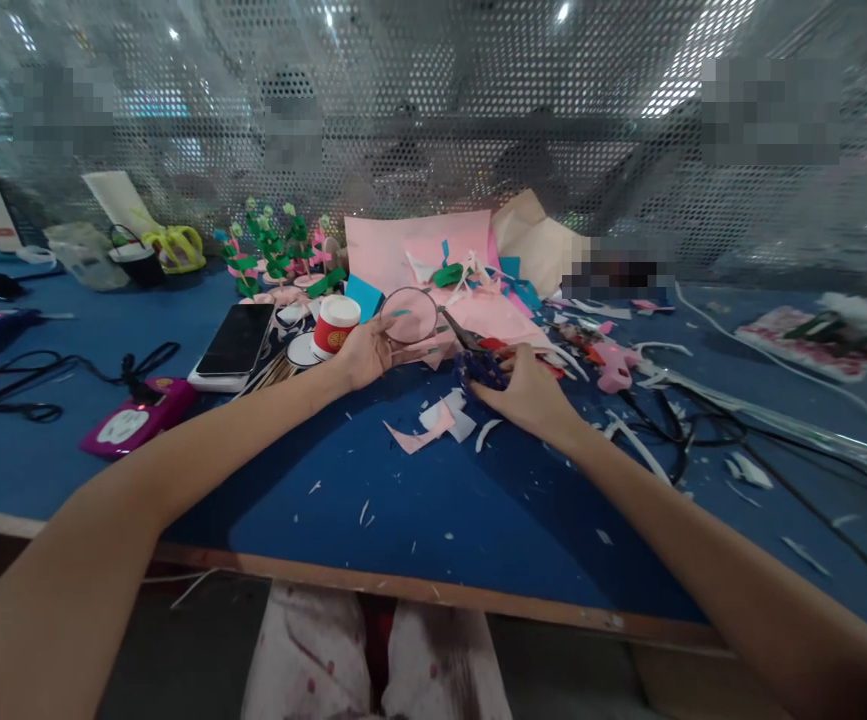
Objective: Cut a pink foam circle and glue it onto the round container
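Note:
My left hand (368, 357) is closed on a thin round pinkish disc with a darker rim (409, 312), holding it up above the table; I cannot tell its material. In my right hand (530, 395) is a pair of scissors (470, 372) with dark blue handles. Their blades point up and left, close to the disc's right edge. Just left of my left hand stands a red and white paper cup (337, 325). Below the disc, pink and white paper scraps (444, 418) lie on the blue table.
Pink paper sheets (418, 250) stand and lie behind my hands. Green paper plants (275, 245) are at the back left, before a perforated metal screen (433, 120). Leftward lie a phone (236, 340) and a purple power bank-like box (137, 418). A pink glue gun (617, 365) and cables lie right.

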Motion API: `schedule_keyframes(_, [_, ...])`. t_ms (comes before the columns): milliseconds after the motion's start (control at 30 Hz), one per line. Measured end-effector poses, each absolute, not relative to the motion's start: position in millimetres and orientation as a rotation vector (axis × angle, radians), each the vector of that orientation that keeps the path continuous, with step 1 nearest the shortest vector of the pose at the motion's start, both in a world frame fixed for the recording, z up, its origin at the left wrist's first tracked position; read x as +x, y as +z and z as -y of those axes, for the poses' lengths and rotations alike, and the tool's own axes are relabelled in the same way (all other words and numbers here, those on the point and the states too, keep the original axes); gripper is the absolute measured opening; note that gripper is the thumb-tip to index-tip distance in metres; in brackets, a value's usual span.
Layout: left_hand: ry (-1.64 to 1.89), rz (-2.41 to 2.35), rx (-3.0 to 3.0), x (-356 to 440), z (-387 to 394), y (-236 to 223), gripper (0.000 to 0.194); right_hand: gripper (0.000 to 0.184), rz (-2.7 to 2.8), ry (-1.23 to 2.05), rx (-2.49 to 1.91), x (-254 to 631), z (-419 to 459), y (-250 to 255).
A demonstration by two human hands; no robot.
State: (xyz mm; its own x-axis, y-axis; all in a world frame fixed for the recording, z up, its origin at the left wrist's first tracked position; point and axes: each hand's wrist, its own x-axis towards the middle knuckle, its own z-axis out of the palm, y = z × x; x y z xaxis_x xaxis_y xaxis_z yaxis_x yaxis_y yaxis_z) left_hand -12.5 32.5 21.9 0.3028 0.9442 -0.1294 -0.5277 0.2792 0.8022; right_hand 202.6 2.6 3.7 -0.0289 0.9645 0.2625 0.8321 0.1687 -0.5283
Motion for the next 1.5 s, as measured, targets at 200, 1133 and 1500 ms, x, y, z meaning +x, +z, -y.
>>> schedule_keyframes(200, [1.169, -0.758, 0.937, -10, -31, 17, 0.025, 0.041, 1.895, 0.222, -1.607, 201, -6, -5])
schedule_keyframes(1133, [1.074, -1.356, 1.745, -14, -18, 26, 0.018, 0.048, 1.547, 0.116, -1.550, 214, -12, 6])
schedule_keyframes(1500, [0.774, -2.115, 2.301, -58, 6, 110, 0.051, 0.041, 1.780, 0.089, -1.550, 203, -8, -5])
